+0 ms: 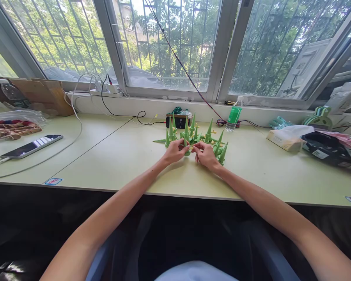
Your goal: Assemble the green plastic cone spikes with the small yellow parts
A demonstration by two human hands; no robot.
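Over the middle of the table my left hand [176,152] is closed around a green cone-shaped piece [185,143], its point standing upward. Close beside it, my right hand [205,155] pinches a small yellow piece [192,148] at the side of that cone; the fingers partly hide it. Several more green cones [208,132] with round bases stand just behind and to the right of my hands, some bearing small yellow parts. One green cone [160,141] lies on its side at the left of the group.
Behind the cones a phone [178,122] leans upright, and a green-labelled bottle [234,114] stands to its right. A tissue pack [288,138] and a black bag [324,150] lie at right. Another phone [32,146] with a white cable [76,132] rests at left.
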